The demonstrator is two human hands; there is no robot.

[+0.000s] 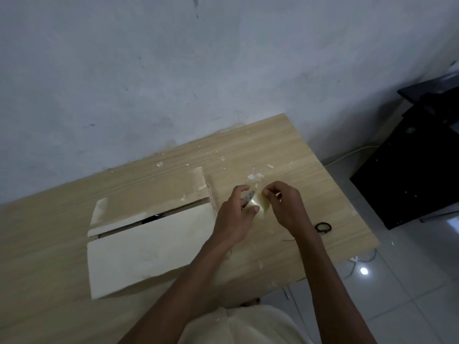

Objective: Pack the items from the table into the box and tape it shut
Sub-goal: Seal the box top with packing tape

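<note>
Two flaps of the box [149, 239] lie folded down with a narrow gap between them where something dark shows, so packing looks done. No strip crosses that seam yet, so the taping is left. Just right of the box, the left hand [236, 214] grips a roll of clear tape [259, 204], and the right hand [285, 204] pinches at its rim, probably hunting the loose end. Scissors [323, 227] lie further right, partly under the forearm. White scraps [253, 176] litter the table [285, 150] beyond.
</note>
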